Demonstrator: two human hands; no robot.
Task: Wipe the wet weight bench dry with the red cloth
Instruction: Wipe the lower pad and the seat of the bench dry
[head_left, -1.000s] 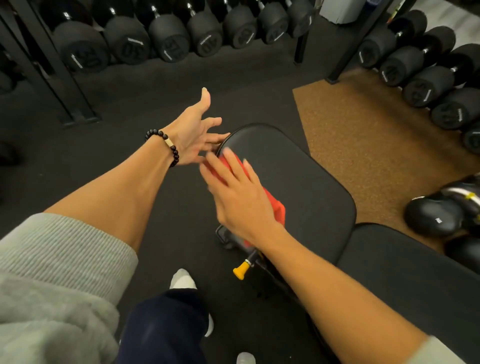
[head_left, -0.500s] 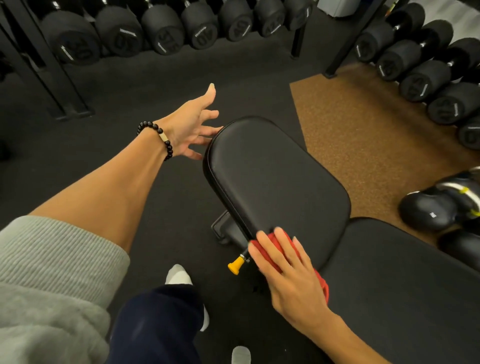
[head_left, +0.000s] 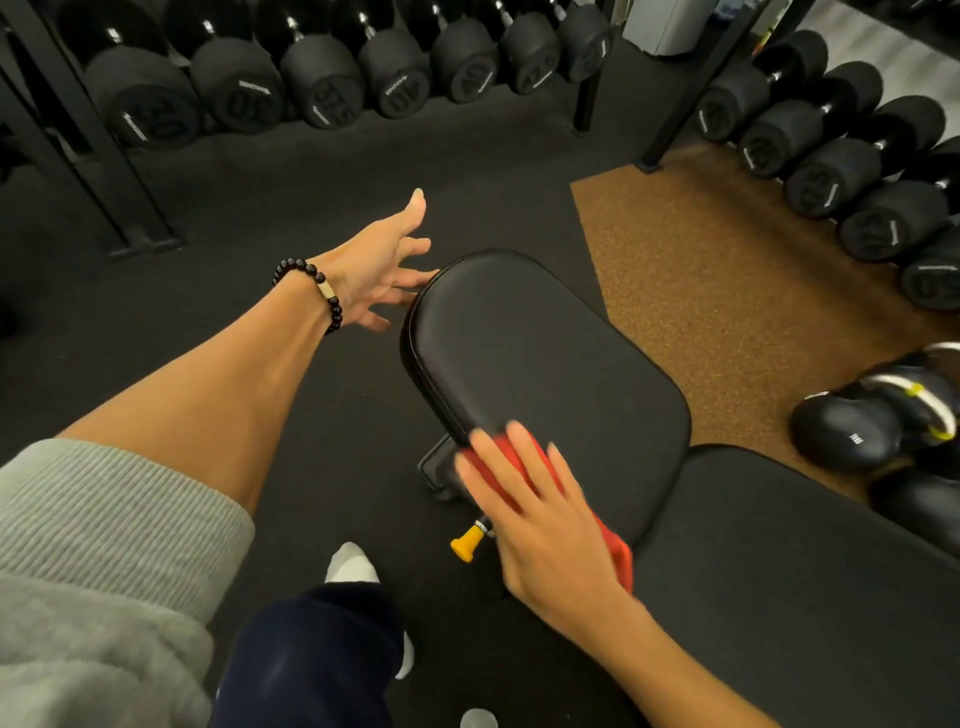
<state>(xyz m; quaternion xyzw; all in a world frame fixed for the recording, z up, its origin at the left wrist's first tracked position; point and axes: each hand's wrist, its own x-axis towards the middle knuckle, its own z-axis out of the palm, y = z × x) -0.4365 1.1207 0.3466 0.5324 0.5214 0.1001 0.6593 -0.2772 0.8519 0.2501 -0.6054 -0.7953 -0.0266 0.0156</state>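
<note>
The black padded weight bench (head_left: 550, 358) runs from the centre to the lower right, its seat pad nearer me and the long back pad (head_left: 805, 582) behind the gap. My right hand (head_left: 540, 525) lies flat with spread fingers on the red cloth (head_left: 615, 551), pressing it onto the near left corner of the seat pad. The hand hides most of the cloth and is blurred by motion. My left hand (head_left: 382, 270), with a black bead bracelet, hovers with fingers spread beside the far end of the seat pad, fingertips at its edge.
Rows of black dumbbells (head_left: 322, 78) line the floor at the back and at the right (head_left: 852, 156). Kettlebells (head_left: 872, 426) sit right of the bench on a brown mat (head_left: 727, 291). A yellow adjustment knob (head_left: 466, 545) sticks out under the seat. My leg and white shoe (head_left: 353, 566) are below.
My right hand slid the red cloth from the far end of the seat pad down its left side to the near corner, then slightly forward again. My left hand stayed spread by the far end.
</note>
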